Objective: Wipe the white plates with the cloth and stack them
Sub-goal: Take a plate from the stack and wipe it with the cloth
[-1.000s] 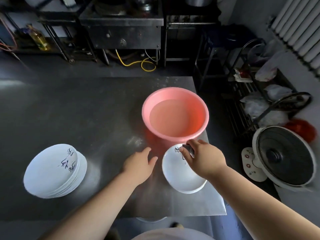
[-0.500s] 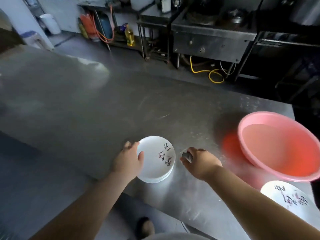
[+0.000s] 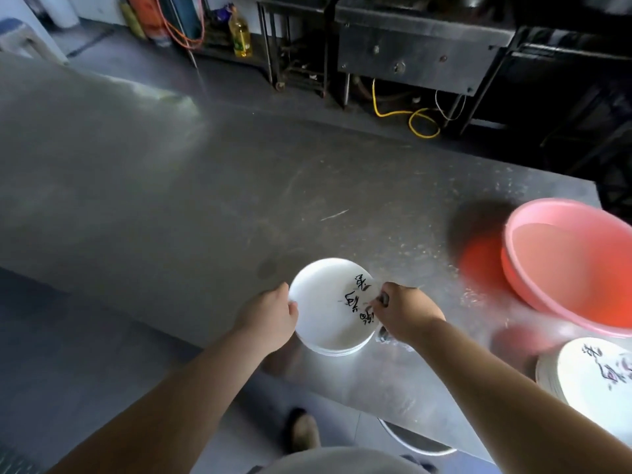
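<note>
A stack of white plates [image 3: 325, 302] with black writing sits near the steel table's front edge. My left hand [image 3: 270, 314] grips the stack's left rim. My right hand [image 3: 405, 313] holds a small dark cloth [image 3: 383, 298] at the top plate's right rim. A second stack of white plates [image 3: 595, 378] with writing lies at the lower right, apart from both hands.
A pink basin [image 3: 567, 265] holding water stands on the steel table [image 3: 171, 200] at the right. Beyond the far edge are a steel cooker stand [image 3: 420, 46], a yellow hose [image 3: 410, 118] and an oil bottle [image 3: 241, 35]. A round white stool [image 3: 417, 439] shows below the table's front edge.
My view swung from the right plate to the left stack. My left hand closed on the stack's rim, and my right hand carried the cloth onto the top plate.
</note>
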A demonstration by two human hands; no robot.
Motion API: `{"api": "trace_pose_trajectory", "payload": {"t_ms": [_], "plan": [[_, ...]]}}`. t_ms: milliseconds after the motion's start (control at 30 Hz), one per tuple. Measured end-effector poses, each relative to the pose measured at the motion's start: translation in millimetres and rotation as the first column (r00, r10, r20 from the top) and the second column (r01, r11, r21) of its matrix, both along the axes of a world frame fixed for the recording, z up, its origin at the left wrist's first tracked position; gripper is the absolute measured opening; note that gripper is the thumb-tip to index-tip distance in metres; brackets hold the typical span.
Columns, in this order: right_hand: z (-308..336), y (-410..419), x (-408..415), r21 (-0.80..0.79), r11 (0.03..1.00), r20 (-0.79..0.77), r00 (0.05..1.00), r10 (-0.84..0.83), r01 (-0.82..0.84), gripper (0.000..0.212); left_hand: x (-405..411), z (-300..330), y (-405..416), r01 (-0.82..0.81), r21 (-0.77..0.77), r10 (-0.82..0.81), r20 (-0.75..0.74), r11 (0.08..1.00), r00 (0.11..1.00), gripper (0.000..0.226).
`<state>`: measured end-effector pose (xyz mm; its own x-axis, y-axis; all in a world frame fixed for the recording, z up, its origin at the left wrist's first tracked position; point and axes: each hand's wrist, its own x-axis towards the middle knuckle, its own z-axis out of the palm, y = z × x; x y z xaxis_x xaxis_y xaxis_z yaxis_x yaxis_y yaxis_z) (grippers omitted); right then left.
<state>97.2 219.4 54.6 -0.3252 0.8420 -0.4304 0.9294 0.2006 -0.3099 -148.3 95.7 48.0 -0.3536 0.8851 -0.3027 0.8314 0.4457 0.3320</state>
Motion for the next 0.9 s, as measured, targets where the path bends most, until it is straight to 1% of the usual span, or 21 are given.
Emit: {"api": "trace_pose_trajectory", "payload": {"t_ms": [67, 133, 233, 333, 433, 533, 633, 700, 800, 900], "plan": [[-2.0, -3.7, 7.4, -0.034, 0.997, -0.057, 0.996, -0.066, 0.064, 0.022, 2.0, 2.4, 3.2, -0.004, -0.003, 0.004, 0.011, 1.000, 1.000, 0.033], [-2.1, -9.8, 18.4, -0.045, 0.992, -0.124, 0.985, -0.120, 0.115, 0.023, 8.3, 6.4, 4.9, -0.018, 0.028, 0.017, 0.042, 0.999, 0.999, 0.034], [-0.3, -17.3, 41.8, 0.020, 0.979, -0.187, 0.963, -0.195, 0.202, 0.030, 27.6, 13.5, 8.4, -0.025, 0.071, 0.021, 0.066, 0.997, 0.998, 0.034], [4.6, -18.0, 76.8, 0.039, 0.963, -0.226, 0.941, -0.251, 0.266, 0.031, 60.0, 18.9, 15.6, -0.009, 0.068, 0.005, 0.064, 0.998, 0.998, 0.033], [8.5, -20.0, 122.2, 0.050, 0.954, -0.227, 0.934, -0.276, 0.294, 0.028, 101.1, 19.2, 17.9, 0.033, 0.066, -0.042, 0.131, 0.997, 0.991, 0.032], [4.2, -29.8, 167.0, 0.039, 0.929, -0.219, 0.911, -0.350, 0.367, 0.028, 142.1, 8.8, 15.2, 0.105, 0.059, -0.115, 0.214, 0.993, 0.970, 0.029], [-10.3, -43.0, 197.3, 0.005, 0.892, -0.232, 0.868, -0.439, 0.452, 0.032, 173.2, -11.5, 11.9, 0.154, 0.038, -0.159, 0.213, 0.987, 0.964, 0.025], [-25.0, -50.1, 209.9, 0.017, 0.888, -0.168, 0.877, -0.450, 0.459, 0.035, 190.0, -28.1, 9.9, 0.153, 0.016, -0.153, 0.207, 0.988, 0.966, 0.026], [-48.2, -57.2, 219.8, -0.031, 0.883, -0.097, 0.878, -0.469, 0.468, 0.033, 208.6, -53.8, 6.9, 0.101, -0.044, -0.089, 0.226, 0.994, 0.970, 0.023], [-70.2, -63.6, 222.0, -0.095, 0.859, -0.100, 0.854, -0.510, 0.502, 0.029, 213.2, -77.0, 6.2, 0.054, -0.076, -0.033, 0.251, 0.996, 0.967, 0.024]]}}
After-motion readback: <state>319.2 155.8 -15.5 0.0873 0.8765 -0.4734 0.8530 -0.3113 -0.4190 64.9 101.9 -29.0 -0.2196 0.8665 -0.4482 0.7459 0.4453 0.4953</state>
